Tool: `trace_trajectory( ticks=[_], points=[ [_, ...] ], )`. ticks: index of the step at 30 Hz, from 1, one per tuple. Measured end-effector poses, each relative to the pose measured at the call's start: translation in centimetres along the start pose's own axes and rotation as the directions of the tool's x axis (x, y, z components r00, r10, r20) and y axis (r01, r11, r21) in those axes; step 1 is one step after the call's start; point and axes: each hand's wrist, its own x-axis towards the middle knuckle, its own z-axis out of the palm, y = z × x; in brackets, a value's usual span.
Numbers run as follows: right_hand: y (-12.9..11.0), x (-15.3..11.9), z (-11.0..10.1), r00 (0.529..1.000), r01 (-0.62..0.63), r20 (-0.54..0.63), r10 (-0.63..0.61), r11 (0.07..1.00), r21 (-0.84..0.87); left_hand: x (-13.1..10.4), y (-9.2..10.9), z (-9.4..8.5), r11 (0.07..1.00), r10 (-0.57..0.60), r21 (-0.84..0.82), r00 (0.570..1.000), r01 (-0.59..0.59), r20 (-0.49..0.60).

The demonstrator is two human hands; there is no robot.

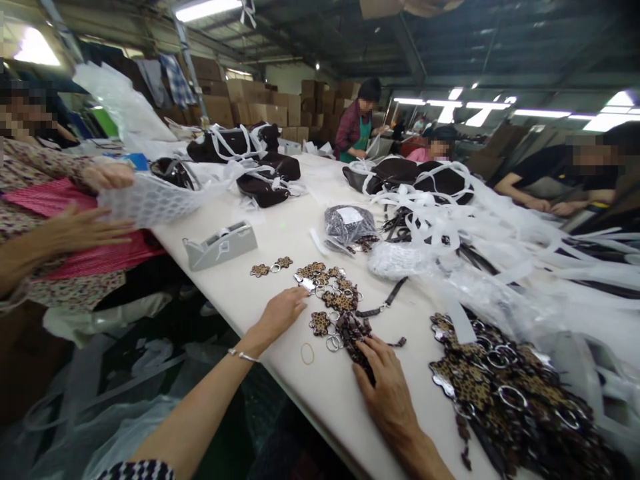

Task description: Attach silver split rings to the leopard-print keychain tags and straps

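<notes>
Stacked cardboard boxes (265, 103) line the far end of the workshop, and a pale tabletop (295, 227) stretches across my view. On it, I have the left hand (285, 310) at the near edge of the leopard-print flower charms (340, 301); its fingers are bunched together, and I cannot tell whether they grip anything. I have the right hand (383, 373) on the dark braided strands (353, 328) just beside those charms, its fingers extended over them and the thumb spread apart. Farther right I see a larger charm pile (510, 393); a grey tape dispenser (223, 247) stands beyond the left hand.
</notes>
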Motion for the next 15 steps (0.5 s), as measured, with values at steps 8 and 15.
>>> trace_trajectory(
  ticks=[8, 15],
  points=[
    [-0.5, 0.2, -0.4, 1.0, -0.014, -0.021, 0.015, 1.0, 0.009, -2.6, 3.9, 1.4, 0.978, 0.205, -0.07, 0.967, -0.196, 0.151],
    [-0.4, -0.1, -0.5, 0.993, -0.091, -0.086, 0.087, 0.995, -0.051, -3.7, 6.8, 0.7, 0.974, 0.225, -0.007, 0.96, -0.227, 0.166]
  ],
)
